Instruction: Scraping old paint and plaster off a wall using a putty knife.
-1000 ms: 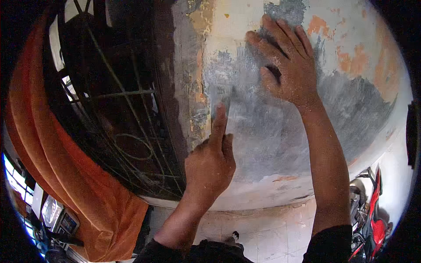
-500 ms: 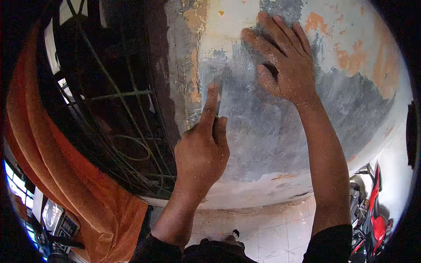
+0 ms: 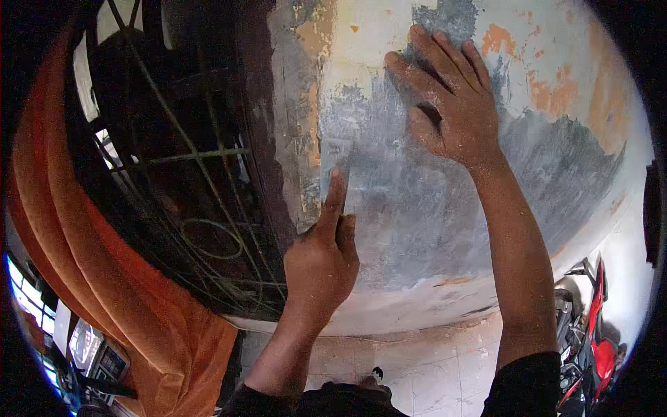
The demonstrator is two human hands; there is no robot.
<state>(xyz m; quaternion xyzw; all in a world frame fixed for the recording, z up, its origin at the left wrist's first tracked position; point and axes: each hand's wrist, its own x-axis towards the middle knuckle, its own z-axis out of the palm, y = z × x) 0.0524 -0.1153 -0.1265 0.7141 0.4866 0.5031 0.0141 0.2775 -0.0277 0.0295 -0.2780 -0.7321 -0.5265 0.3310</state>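
So both hands are up on the wall [image 3: 431, 208], on the patchy grey part where the old paint has worn down to a cement-looking layer. The right hand [image 3: 451, 104] is flat against it, high up near the top edge of the grey patch, just under a leftover strip of pale paint. Its fingers [image 3: 434, 59] are stretched out and slightly fanned, not holding anything, and the thumb sticks out to the lower left with a dark gap between it and the palm. The knuckles and fingers look dusty.

The left hand [image 3: 321, 260] sits lower and further left, close to the wall's left edge where it meets the dark door frame [image 3: 260, 139]. It's mostly a fist: the index finger [image 3: 335, 194] points straight up with its tip touching the grey surface, the other fingers are curled into the palm, and the thumb is tucked alongside. Nothing is pinched or gripped in it as far as I can see.

The two hands are well apart, right one above and to the right of the left.

Other stuff around: orange flecks of old paint [image 3: 497, 38] toward the wall's upper right, a metal grille [image 3: 174, 160] with curved bars left of the frame, an orange curtain [image 3: 118, 278] hanging on the far left, a pale tiled floor [image 3: 417, 368] below, and a red motorbike [image 3: 601, 340] at the lower right.
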